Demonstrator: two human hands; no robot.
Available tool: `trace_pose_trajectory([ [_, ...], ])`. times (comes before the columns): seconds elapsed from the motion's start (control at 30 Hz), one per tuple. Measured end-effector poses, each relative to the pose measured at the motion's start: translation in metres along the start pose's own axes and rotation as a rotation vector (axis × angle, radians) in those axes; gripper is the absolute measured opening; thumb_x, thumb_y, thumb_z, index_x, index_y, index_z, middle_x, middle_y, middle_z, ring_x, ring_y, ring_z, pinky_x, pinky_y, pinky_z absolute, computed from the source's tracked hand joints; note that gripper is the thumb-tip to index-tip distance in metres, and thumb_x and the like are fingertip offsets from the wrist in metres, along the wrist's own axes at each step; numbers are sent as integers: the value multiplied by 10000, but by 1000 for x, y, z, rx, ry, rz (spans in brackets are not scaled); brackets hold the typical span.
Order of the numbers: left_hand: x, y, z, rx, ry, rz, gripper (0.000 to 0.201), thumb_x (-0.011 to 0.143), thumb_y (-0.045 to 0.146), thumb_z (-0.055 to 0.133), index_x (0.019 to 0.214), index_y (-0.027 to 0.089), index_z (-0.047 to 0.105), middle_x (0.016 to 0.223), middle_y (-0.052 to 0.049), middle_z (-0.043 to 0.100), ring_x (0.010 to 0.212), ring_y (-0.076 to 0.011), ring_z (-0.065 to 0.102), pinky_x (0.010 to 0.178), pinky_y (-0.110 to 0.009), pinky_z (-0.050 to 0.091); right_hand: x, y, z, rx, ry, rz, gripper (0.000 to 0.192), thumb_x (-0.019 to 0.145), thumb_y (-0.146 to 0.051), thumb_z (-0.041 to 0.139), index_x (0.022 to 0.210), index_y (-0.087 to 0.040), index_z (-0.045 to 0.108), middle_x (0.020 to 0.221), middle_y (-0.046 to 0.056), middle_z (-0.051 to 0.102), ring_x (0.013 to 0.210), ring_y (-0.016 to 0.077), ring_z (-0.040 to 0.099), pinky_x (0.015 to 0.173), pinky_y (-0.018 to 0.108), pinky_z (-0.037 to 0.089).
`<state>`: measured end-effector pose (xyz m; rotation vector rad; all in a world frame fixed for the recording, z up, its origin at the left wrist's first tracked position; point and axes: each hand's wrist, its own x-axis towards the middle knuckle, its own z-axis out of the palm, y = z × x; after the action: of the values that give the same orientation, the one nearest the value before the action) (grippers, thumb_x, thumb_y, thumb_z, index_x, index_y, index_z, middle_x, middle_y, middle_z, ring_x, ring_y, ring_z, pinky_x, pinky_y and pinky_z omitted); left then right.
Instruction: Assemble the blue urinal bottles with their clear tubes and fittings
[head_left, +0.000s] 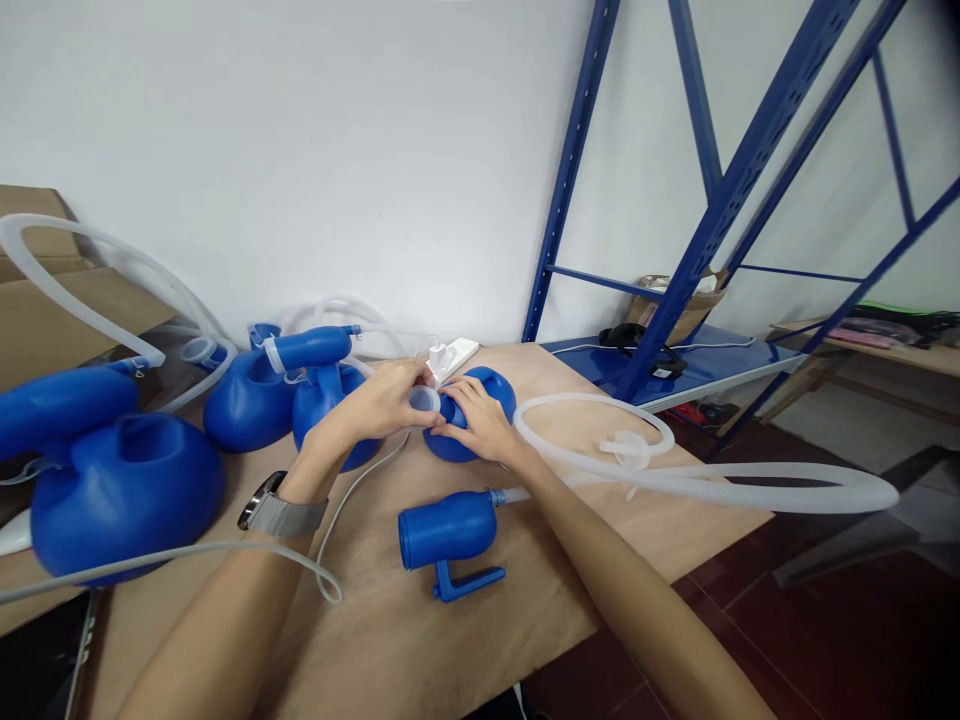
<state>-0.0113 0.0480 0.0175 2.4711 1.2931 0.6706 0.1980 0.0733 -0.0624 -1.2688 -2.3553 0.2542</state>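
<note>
While both hands meet near the far edge of the desk (390, 640), they work on a round blue container (480, 415) that sits on the wood between them. The left hand (379, 405) has its fingers curled around a small translucent white ring (424, 400), pinching it at the mouth of the container; a watch (279, 512) sits on that wrist. The right hand (480, 420) lies over the top of the container, its fingers clamped on the blue neck just beside the ring. The neck and its opening point left, toward the left hand, so the axis of the opening runs roughly across the view, level with the desk top.

Nearer the person lies a blue cylinder with a handle (448, 535). Its long axis runs left to right, tilted slightly up to the right; the closed end faces left, the handle sticks out toward the person, and the right end joins a translucent hose (675, 470). That hose loops away past the right edge of the desk and curls back toward the container.

To the left stand more blue containers: a large one (124, 490) close by, and two further ones (251, 400) just behind the left hand, with another cylinder (307, 348) resting across them, its long axis pointing right. More white tubing (97, 255) arcs over them. A thin grey cable (225, 548) crosses the left forearm. A white power strip (454, 355) lies by the wall, and a blue metal rack (675, 270) stands to the right.
</note>
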Motion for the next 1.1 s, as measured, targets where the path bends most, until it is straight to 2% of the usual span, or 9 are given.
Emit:
trace_pose_trajectory([
  [0.23, 3, 6, -1, -11, 41, -91, 571, 626, 535, 836, 966, 137, 608, 951, -74, 637, 893, -238, 597, 788, -340, 439, 1, 0, 1, 2, 1, -25, 834, 748, -800, 355, 1381, -278, 507, 1473, 43, 512, 1453, 153, 387, 1241, 408, 516],
  [0.37, 3, 9, 1, 67, 78, -108, 496, 626, 453, 835, 941, 138, 617, 967, -75, 581, 878, -226, 579, 808, -341, 447, 2, 0, 1, 9, 10, -20, 845, 741, -807, 356, 1395, -292, 500, 1491, 32, 499, 1473, 152, 367, 1266, 424, 500],
  [0.5, 3, 12, 0, 71, 56, -104, 467, 625, 405, 816, 939, 146, 586, 982, -76, 585, 908, -237, 580, 817, -341, 443, 2, 2, 3, 0, 15, -33, 823, 755, -799, 340, 1397, -307, 492, 1492, 25, 500, 1473, 149, 367, 1259, 436, 504],
  [0.7, -3, 12, -13, -64, 12, -138, 399, 602, 351, 755, 858, 186, 499, 865, -24, 599, 815, -205, 567, 735, -317, 420, 2, 4, 4, 6, 8, -26, 827, 737, -811, 363, 1388, -316, 490, 1495, 21, 497, 1475, 151, 371, 1258, 442, 507],
  [0.83, -12, 11, -28, -221, -2, -154, 434, 625, 464, 748, 852, 186, 503, 900, -25, 600, 890, -212, 594, 784, -308, 453, 3, 4, 2, 22, 6, 9, 830, 730, -822, 353, 1385, -333, 493, 1508, 11, 491, 1496, 154, 365, 1272, 462, 498],
  [0.9, -15, 8, -34, -186, -62, -210, 480, 623, 506, 747, 909, 180, 540, 936, -39, 624, 921, -226, 606, 808, -314, 461, 3, 4, 1, 29, 14, 14, 828, 729, -820, 365, 1393, -341, 487, 1522, 7, 480, 1506, 149, 363, 1295, 466, 482],
  [1.03, -19, -4, -36, -88, -322, -306, 618, 625, 561, 736, 1086, 179, 585, 1072, -80, 678, 993, -266, 630, 832, -327, 470, 1, 3, 1, 53, 16, 12, 830, 733, -806, 400, 1409, -333, 489, 1540, 12, 469, 1528, 144, 356, 1314, 452, 472],
  [1.1, -19, -10, -33, -45, -409, -335, 616, 616, 573, 733, 1074, 184, 598, 1099, -92, 685, 1000, -286, 637, 817, -332, 476, 0, 3, 0, 67, 13, 7, 836, 743, -791, 416, 1446, -341, 455, 1564, 3, 447, 1553, 140, 333, 1344, 455, 442],
])
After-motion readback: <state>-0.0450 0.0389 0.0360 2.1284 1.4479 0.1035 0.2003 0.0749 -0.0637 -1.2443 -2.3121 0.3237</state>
